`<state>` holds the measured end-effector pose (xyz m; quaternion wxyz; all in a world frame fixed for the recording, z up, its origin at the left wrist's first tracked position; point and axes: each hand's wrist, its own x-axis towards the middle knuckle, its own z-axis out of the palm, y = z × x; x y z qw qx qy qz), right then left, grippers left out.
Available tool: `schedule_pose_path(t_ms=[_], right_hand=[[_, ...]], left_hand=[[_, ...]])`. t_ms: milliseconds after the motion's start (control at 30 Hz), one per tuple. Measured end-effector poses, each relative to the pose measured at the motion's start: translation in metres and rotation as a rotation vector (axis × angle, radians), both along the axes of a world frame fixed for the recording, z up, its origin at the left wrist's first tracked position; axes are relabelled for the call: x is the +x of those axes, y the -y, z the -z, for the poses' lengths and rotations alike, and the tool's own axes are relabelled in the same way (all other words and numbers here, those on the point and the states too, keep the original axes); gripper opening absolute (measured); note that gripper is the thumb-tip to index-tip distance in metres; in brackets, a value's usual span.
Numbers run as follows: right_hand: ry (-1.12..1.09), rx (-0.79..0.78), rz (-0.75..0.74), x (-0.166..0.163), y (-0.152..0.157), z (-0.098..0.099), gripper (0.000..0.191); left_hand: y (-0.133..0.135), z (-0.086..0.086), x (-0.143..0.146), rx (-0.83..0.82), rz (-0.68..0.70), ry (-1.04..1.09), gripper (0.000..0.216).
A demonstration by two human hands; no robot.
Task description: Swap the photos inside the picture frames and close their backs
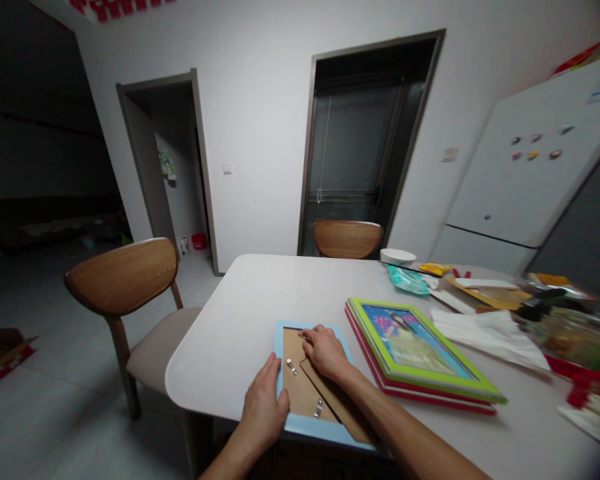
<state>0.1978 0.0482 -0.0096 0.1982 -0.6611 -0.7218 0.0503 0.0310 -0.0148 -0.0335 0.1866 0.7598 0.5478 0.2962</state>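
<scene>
A light blue picture frame [286, 330] lies face down on the white table [260, 293], its brown backing board [300, 390] up with small metal clips. My left hand [263, 407] rests flat on the frame's left edge, fingers together and stretched out. Over the upper part of the backing, my right hand [324, 350] has its fingers curled, fingertips pressing at a clip near the top edge. To the right lies a stack of frames, a green one [420, 347] with a picture of a person on top of a red one [430, 393].
White paper sheets [485, 330], a teal packet [407, 280], a white bowl [397, 256], containers and red items crowd the table's right side. A wooden chair [125, 280] stands at the left, another chair [347, 238] at the far side. A white fridge [530, 173] stands at the right.
</scene>
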Motion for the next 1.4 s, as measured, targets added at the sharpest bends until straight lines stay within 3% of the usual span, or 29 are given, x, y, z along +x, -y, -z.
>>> schedule_pose_path(t_ms=[133,200,267,467,633,833,967,1133,1267,1400], right_hand=[[-0.111,-0.067,-0.277,0.018,0.035,-0.018,0.047],[-0.196,-0.152,-0.449,0.024,0.056,-0.025,0.041],[-0.235,-0.208,-0.515,0.024,0.071,-0.026,0.029],[-0.189,-0.120,-0.432,0.012,0.076,-0.011,0.010],[-0.193,-0.082,-0.275,0.015,0.077,-0.008,0.032],[-0.117,-0.041,-0.154,0.011,0.073,-0.009,0.031],[-0.118,-0.025,-0.107,0.012,0.066,-0.022,0.035],[-0.119,0.071,-0.131,-0.001,0.067,-0.049,0.028],[-0.273,0.126,-0.208,-0.006,0.068,-0.050,0.031],[-0.211,0.095,-0.111,0.020,0.069,-0.028,0.037]], left_hand=[[0.001,0.003,0.001,-0.005,-0.009,0.035,0.053],[0.001,0.003,0.001,-0.003,-0.009,0.048,0.052],[0.001,0.003,0.002,0.000,-0.006,0.054,0.052],[0.001,0.004,0.003,-0.009,-0.012,0.043,0.053],[0.001,0.006,0.002,0.005,-0.003,0.090,0.052],[0.001,0.004,0.001,-0.022,-0.016,0.161,0.052],[0.001,-0.006,0.003,-0.100,-0.025,0.299,0.051],[-0.009,-0.028,0.005,-0.198,0.020,0.634,0.028],[-0.018,-0.032,-0.016,-0.271,0.024,0.730,0.033],[-0.017,-0.025,-0.064,-0.298,-0.031,0.753,0.036]])
